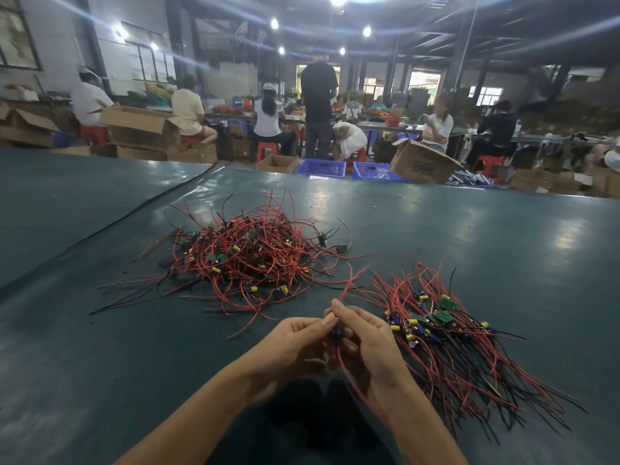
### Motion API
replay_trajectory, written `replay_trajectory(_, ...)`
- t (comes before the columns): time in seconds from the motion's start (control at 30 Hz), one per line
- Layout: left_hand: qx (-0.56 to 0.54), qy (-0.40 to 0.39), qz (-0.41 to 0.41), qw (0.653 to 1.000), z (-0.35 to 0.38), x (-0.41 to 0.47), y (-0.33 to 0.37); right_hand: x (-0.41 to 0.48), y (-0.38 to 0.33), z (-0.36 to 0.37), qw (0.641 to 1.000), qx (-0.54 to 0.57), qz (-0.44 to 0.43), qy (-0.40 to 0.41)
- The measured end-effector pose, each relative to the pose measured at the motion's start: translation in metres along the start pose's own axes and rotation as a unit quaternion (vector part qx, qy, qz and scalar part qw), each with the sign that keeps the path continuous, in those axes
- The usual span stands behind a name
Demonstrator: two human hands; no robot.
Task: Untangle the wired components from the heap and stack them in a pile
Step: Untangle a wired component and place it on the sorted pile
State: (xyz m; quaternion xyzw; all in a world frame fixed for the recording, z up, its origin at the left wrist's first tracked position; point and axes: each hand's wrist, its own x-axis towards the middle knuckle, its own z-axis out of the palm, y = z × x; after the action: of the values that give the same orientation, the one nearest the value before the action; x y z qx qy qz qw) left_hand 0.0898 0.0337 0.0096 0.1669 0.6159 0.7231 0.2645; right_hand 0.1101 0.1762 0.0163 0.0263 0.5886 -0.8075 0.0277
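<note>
A tangled heap (pixel 248 256) of small green circuit boards with red and black wires lies on the dark green table, ahead and left of my hands. To the right lies a sorted pile (pixel 446 333) of the same components, wires fanned toward me. Between them my left hand (pixel 295 347) and right hand (pixel 365 340) meet over the table and both pinch one wired component (pixel 337 333). Its red wire runs up past my fingertips and another red wire trails down under my right wrist. The component's body is mostly hidden by my fingers.
The table (pixel 100 364) stretches wide, with a seam running diagonally at left. Beyond its far edge stand cardboard boxes (pixel 419 161), blue crates (pixel 322 167), red stools and several seated and standing people at other benches.
</note>
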Motion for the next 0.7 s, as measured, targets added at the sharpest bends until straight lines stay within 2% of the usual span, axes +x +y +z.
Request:
replay_trajectory(0.2, -0.111, 0.050, 0.015, 0.992, -0.005, 0.006, -0.002, 0.003, 0.003, 0.003, 0.994, 0.068, -0.032, 0.083)
replay_trajectory(0.23, -0.099, 0.060, 0.019, 0.993, -0.005, 0.008, -0.004, 0.003, 0.003, 0.003, 0.992, 0.074, -0.035, 0.097)
replay_trajectory(0.3, -0.009, 0.082, 0.035, 0.996, -0.003, 0.010, -0.009, 0.003, 0.002, 0.002, 0.989, 0.077, -0.045, 0.114)
replay_trajectory(0.4, 0.083, 0.072, 0.090, 0.990, 0.004, 0.007, -0.013, 0.003, 0.004, 0.003, 0.986, 0.038, -0.078, 0.142)
replay_trajectory(0.57, 0.097, 0.080, 0.158, 0.979, 0.011, 0.003, -0.011, 0.002, 0.002, 0.003, 0.978, 0.025, -0.124, 0.168)
replay_trajectory(0.7, 0.074, 0.136, 0.144, 0.977, 0.016, 0.001, -0.007, 0.002, 0.006, 0.002, 0.977, -0.036, -0.113, 0.178)
